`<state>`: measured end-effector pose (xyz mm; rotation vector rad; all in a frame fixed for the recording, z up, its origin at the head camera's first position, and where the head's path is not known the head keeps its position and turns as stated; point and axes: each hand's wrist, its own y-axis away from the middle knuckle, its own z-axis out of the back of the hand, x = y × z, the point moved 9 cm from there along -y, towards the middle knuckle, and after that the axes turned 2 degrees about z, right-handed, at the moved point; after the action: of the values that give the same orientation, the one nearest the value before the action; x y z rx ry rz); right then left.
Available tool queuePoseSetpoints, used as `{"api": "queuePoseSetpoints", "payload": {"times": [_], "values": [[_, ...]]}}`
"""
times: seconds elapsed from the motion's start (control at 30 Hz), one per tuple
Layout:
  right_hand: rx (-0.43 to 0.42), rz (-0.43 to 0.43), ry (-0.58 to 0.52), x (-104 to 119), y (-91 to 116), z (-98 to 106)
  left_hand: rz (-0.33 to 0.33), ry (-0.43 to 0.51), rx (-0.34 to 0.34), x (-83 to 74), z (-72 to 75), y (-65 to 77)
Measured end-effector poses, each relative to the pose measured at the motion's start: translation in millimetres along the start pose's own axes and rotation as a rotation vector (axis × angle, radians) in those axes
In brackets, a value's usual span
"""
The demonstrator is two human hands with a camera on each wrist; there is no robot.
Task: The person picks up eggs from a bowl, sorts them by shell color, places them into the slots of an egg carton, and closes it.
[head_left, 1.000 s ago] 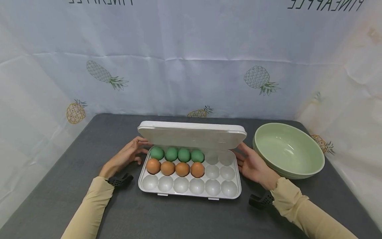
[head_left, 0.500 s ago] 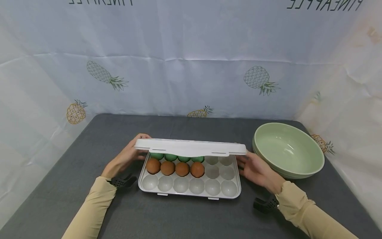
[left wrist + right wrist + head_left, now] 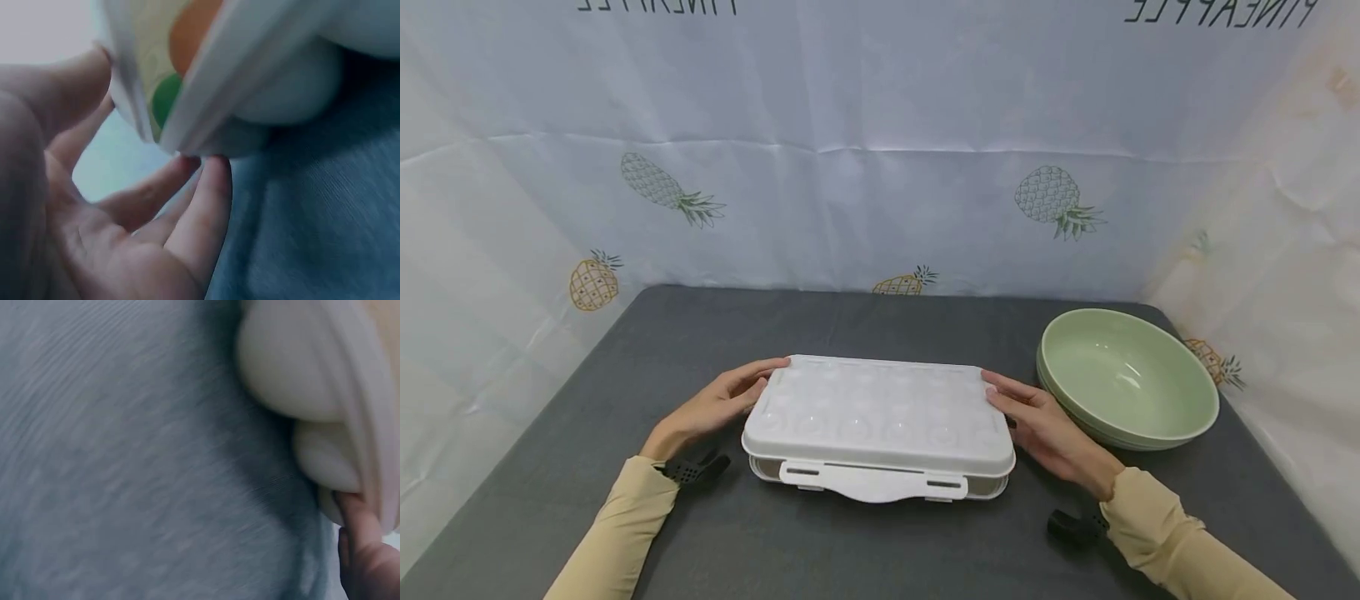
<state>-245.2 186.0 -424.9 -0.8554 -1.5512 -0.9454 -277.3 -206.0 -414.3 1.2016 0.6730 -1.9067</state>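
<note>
A white plastic egg box stands mid-table, its lid point(image 3: 880, 408) lowered over the base point(image 3: 990, 486), with a slight gap along the front. At its left end, my left hand point(image 3: 711, 408) holds the box near the back corner. In the left wrist view, fingertips touch the lid and the underside of the base rim; a green egg point(image 3: 164, 100) and a brown egg point(image 3: 187, 40) show through the gap. My right hand point(image 3: 1048, 429) holds the right end, fingers on the lid's edge. One finger presses under the base rim in the right wrist view. The other eggs are hidden.
Stacked light green bowls point(image 3: 1127, 383) stand at the back right, close beyond my right hand. A dark grey cloth covers the table point(image 3: 790, 550). A white curtain point(image 3: 850, 217) printed with pineapples hangs behind it.
The lid has swung forward and down from a raised position, covering the green and brown eggs. Both hands have followed it onto its end edges. The base has stayed in place.
</note>
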Motion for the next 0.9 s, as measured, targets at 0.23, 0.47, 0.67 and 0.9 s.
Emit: {"api": "queuePoseSetpoints", "payload": {"times": [0.23,0.47,0.67,0.9], "values": [[-0.133,0.075,0.157,-1.6,1.0,2.0,-0.029,-0.046,-0.038,0.6,-3.3,4.9],[-0.331,0.353,0.651,28.7,18.2,-3.3,-0.159,-0.168,-0.159,-17.6,-8.1,13.4],[-0.343,0.845,1.040,58.3,49.1,-51.6,-0.424,-0.445,-0.396,-60.1,-14.5,35.7],[-0.265,1.030,1.336,52.5,76.6,-100.9,-0.454,-0.754,-0.407,-89.0,-58.7,59.9]]}}
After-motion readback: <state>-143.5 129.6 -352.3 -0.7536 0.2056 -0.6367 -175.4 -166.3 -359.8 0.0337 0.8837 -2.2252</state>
